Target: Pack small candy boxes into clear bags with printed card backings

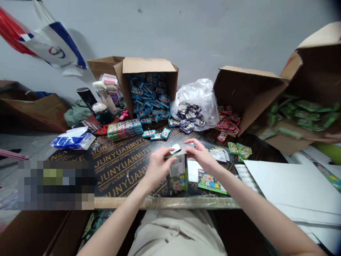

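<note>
A black and green printed carton [179, 179] stands upright near the table's front edge. My left hand [161, 164] pinches its upper left edge between thumb and fingers. At the carton's upper right corner, my right hand [200, 153] has its fingertips closed around the top edge; exactly what they grip is partly hidden. Just behind the carton lies a small blue-and-white packet [176, 148]. To the right is a similar flat printed carton [211, 182]. Several blue candy packets [157, 134] lie loose farther back.
Behind stand a cardboard box [149, 66] of blue packets, a plastic bag [195, 93] with purple packets, and red packets [229, 121] by another box. Green packets [239, 150] lie at right, near white sheets [293, 181]. Left are a packet row [125, 130], jar and bottles.
</note>
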Tool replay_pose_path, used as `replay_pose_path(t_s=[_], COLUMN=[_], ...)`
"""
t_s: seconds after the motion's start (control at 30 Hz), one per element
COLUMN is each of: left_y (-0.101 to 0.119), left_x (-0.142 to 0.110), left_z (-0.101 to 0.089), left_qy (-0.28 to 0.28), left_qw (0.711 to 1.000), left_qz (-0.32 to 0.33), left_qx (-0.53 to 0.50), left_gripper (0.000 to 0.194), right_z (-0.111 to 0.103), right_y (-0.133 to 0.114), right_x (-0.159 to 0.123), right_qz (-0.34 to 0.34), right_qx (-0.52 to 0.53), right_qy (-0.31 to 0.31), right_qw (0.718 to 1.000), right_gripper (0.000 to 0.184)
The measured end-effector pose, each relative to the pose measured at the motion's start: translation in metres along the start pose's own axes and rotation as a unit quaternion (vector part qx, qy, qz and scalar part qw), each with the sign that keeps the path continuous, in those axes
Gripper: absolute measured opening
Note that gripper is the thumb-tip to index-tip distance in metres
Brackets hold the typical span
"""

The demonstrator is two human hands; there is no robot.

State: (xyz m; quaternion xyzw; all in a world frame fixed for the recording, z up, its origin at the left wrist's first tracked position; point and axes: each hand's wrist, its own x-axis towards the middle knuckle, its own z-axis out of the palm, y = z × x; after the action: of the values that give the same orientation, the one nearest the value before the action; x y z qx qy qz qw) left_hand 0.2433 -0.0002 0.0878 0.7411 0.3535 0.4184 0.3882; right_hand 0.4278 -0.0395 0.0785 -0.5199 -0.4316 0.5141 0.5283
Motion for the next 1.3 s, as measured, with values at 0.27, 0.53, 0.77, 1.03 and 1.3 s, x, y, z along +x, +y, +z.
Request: replay_pose_path(t_s=[0.27,0.53,0.77,1.03,1.3], left_y=[-0.051,-0.032,-0.031,-0.022,0.006], left_x=[-0.022,-0.028,-0.010,-0.014,0.016], left_z=[-0.039,-0.003,0.002,0.006,-0.019], left_qy=[0.171,-0.183,-0.066,-0.024,-0.138], left_qw=[0.972,0.972,0.979,0.991,0.985], left_qz=[-0.144,-0.026,-0.118,-0.103,-0.098], left_qx=[-0.073,0.149,-0.150,-0.087,-0.020], left_gripper=[0.063,0.058,0.039,0.037,0.024], right_z=[-0.004,0.014,-0.021,0.011,0.007], right_y=[0.047,0.036,0.035,0.020,0.002], right_x=[-0.016,-0.017,-0.010,-0.006,-0.013], right_qz=[-0.007,-0.071,-0.073,-0.098,-0.066], right_qx=[0.003,-0.111,-0.006,-0.015,0.026], right_qy=[0.034,-0.064,0.053,0.084,0.020], right_qw=[0.999,0.989,0.996,0.991,0.997], right_gripper=[0.039,0.072,0.040,0.021,0.022])
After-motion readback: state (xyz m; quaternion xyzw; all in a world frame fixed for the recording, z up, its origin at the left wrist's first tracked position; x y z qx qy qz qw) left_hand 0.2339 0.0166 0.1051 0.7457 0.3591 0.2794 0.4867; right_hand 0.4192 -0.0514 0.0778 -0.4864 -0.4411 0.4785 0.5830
